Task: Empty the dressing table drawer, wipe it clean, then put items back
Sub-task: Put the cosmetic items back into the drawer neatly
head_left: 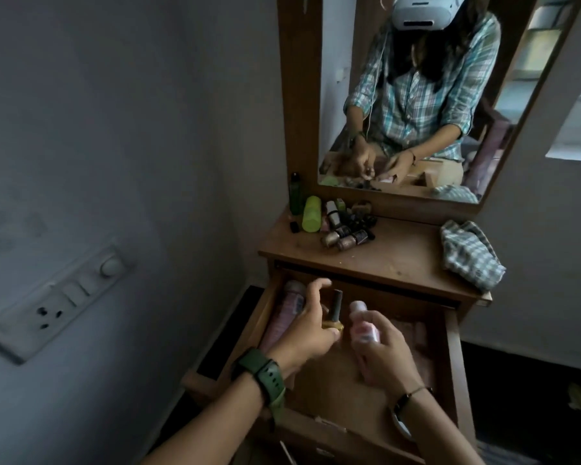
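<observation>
Gold nail polish bottle with a black cap (334,315) is pinched in the left hand (311,325); the right hand (388,352) grips a pink plastic bottle (363,327) over the open wooden drawer (451,360). Lift both straight up and stand them on the counter (403,250).

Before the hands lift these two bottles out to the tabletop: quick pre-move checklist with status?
1. Left hand grips the gold nail polish bottle: ok, fingers pinch its base.
2. Right hand holds the pink bottle: ok, fingers curled round it.
3. Drawer pulled open enough to lift out: ok.
4. Bare tabletop to set them on: ok, free wood between the nail polish cluster and the checked cloth.
5. Bottle caps tight: cannot tell.
6. Drawer emptied: not ok, a pink tube lies along its left side, and other pinkish items at the right.
</observation>
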`<act>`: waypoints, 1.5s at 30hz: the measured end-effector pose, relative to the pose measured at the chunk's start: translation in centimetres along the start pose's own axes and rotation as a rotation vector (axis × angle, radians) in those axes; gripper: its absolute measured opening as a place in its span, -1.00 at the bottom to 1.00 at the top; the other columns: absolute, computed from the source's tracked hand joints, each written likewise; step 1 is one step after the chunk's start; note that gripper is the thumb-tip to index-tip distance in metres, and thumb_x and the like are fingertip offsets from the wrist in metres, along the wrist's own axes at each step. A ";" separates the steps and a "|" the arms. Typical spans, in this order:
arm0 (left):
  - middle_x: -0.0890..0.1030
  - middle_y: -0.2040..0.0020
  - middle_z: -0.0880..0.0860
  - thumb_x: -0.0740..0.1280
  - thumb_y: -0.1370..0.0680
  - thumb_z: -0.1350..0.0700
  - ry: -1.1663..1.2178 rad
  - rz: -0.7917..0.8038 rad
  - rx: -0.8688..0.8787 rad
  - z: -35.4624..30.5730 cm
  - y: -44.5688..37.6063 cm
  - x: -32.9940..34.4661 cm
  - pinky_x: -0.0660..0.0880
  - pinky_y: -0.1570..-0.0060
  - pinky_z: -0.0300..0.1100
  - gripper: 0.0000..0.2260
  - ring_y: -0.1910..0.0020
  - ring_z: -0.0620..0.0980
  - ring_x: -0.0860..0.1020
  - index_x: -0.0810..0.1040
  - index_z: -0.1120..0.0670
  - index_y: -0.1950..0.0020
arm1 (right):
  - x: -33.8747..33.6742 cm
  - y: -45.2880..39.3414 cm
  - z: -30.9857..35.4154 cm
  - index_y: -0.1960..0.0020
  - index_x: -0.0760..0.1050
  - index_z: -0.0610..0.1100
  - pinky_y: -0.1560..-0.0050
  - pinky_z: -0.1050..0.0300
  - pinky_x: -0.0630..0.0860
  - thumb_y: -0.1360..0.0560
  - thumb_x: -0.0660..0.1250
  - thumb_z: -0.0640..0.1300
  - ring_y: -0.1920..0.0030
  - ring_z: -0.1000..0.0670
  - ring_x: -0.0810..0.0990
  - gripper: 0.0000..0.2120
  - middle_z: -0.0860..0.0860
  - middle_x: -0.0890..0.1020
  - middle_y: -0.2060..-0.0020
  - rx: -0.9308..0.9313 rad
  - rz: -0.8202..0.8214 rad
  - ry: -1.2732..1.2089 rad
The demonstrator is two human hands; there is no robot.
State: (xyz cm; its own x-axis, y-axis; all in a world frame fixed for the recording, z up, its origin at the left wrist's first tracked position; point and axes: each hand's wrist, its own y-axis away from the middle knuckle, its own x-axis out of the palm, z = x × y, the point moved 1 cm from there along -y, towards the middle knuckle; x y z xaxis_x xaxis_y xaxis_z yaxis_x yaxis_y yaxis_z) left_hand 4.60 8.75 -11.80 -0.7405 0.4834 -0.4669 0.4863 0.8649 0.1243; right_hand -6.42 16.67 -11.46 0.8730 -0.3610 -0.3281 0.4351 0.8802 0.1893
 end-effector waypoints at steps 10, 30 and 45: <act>0.60 -0.13 0.14 0.31 -0.50 0.24 -0.209 -0.047 -0.001 0.3 -5.9 4.1 0.44 0.01 -0.21 -0.82 -0.14 0.11 0.54 0.52 0.13 -0.09 | -1.5 0.8 -1.7 -0.36 0.15 0.06 -0.07 -0.23 0.53 -0.38 0.27 -0.36 0.06 -0.06 0.53 -0.34 -0.01 0.50 0.04 0.097 -0.366 -0.192; 0.61 -0.13 0.22 0.18 -0.59 0.05 -0.883 0.054 0.233 1.3 -8.1 4.8 0.50 -0.01 -0.01 -0.72 -0.09 0.23 0.58 0.53 0.17 -0.19 | -0.8 -0.3 -3.1 -0.32 0.30 -0.03 -0.07 -0.16 0.55 -0.42 0.28 -0.32 0.07 -0.01 0.53 -0.49 0.02 0.51 0.09 0.115 -0.275 -0.140; 0.62 -0.08 0.25 0.18 -0.54 0.23 -0.824 -0.055 0.096 0.6 -7.1 2.9 0.51 -0.02 0.03 -0.78 -0.11 0.26 0.56 0.58 0.19 -0.09 | -0.2 -0.7 -3.1 -0.25 0.36 -0.07 0.20 0.02 0.56 -0.44 0.25 -0.32 0.17 -0.02 0.54 -0.59 0.00 0.52 0.15 0.185 -0.138 -0.142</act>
State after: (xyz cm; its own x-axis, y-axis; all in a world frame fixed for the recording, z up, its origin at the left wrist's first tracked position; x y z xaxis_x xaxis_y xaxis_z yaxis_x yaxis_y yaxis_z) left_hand -0.72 3.96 -14.61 -0.2052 0.1546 -0.9664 0.5244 0.8511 0.0248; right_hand -7.61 17.06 -14.43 0.8190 -0.5250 -0.2316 0.5738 0.7530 0.3223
